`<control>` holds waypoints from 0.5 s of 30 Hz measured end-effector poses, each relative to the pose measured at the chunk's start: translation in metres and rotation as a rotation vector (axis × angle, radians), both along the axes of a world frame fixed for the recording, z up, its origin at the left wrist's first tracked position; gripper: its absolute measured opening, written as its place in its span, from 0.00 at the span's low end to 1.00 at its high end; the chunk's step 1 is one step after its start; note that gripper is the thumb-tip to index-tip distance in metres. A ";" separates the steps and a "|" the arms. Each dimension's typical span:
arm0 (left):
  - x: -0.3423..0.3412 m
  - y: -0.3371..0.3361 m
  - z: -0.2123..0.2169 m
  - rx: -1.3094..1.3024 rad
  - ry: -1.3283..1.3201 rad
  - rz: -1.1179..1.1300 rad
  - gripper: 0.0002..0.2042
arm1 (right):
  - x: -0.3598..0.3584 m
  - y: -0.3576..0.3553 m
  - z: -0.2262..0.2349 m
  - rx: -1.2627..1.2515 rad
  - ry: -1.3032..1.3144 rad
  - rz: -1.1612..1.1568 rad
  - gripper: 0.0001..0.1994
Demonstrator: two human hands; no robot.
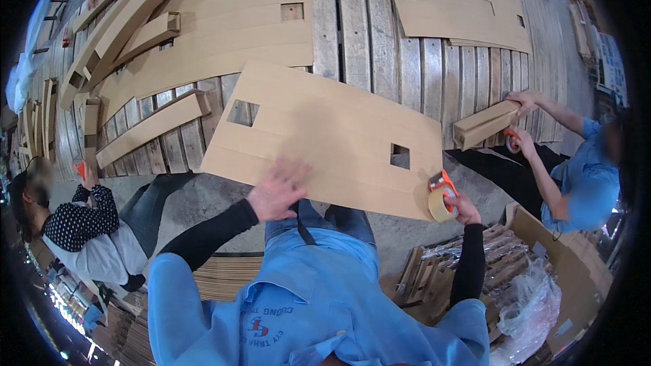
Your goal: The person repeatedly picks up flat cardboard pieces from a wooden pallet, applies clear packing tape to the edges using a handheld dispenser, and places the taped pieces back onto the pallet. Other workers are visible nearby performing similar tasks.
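In front of me a flat sheet of brown cardboard (325,129) lies tilted over the near edge of the slatted table. It has two square cut-outs and several crease lines. My left hand (279,190) rests on its near edge with the fingers spread. At the sheet's near right corner my right hand (465,210) grips an orange tape dispenser (442,183) carrying a wide roll of tan tape. The dispenser's head stands against the sheet's right edge.
Folded cardboard tubes (154,127) and a larger sheet (237,20) lie far left; another sheet (461,7) lies far right. Co-workers stand on both sides, the right one holding a cardboard tube (485,122). Stacked cardboard (227,276) and plastic wrap (532,305) are near my sides.
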State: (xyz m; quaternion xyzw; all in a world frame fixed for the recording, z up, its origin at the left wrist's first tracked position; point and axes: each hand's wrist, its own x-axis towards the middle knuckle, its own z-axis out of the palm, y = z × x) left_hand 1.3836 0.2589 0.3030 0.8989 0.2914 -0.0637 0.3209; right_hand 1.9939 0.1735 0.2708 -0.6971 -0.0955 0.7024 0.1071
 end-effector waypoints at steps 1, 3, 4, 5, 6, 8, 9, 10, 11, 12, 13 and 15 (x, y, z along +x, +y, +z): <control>0.011 -0.011 -0.017 0.065 0.025 0.087 0.18 | 0.008 0.012 -0.014 0.030 0.005 0.049 0.17; 0.024 -0.040 -0.076 0.188 0.066 0.263 0.13 | 0.014 0.036 -0.041 0.069 0.025 0.142 0.16; 0.032 -0.045 -0.086 0.156 0.101 0.277 0.12 | 0.022 0.043 -0.052 0.074 0.034 0.175 0.15; 0.036 -0.047 -0.093 0.123 0.135 0.287 0.11 | 0.029 0.046 -0.068 0.099 -0.015 0.214 0.14; 0.042 -0.045 -0.098 0.094 0.167 0.296 0.11 | 0.037 0.050 -0.082 0.129 -0.066 0.251 0.13; 0.052 -0.041 -0.091 -0.005 0.148 0.286 0.09 | 0.030 0.071 -0.078 0.217 -0.264 0.350 0.14; 0.058 -0.038 -0.087 -0.169 0.211 0.272 0.10 | 0.033 0.074 -0.081 0.296 -0.321 0.194 0.13; 0.063 -0.035 -0.087 -0.334 0.271 0.255 0.11 | 0.042 0.076 -0.078 0.385 -0.342 0.071 0.12; 0.064 -0.032 -0.095 -0.400 0.255 0.301 0.14 | 0.043 0.083 -0.070 0.480 -0.342 -0.050 0.13; 0.061 -0.028 -0.109 -0.474 0.237 0.346 0.16 | 0.042 0.086 -0.060 0.564 -0.343 -0.170 0.14; 0.061 -0.023 -0.123 -0.554 0.217 0.386 0.19 | 0.033 0.090 -0.041 0.618 -0.276 -0.291 0.15; 0.069 -0.002 -0.147 -0.652 0.295 0.508 0.24 | 0.022 0.091 -0.022 0.700 -0.168 -0.444 0.18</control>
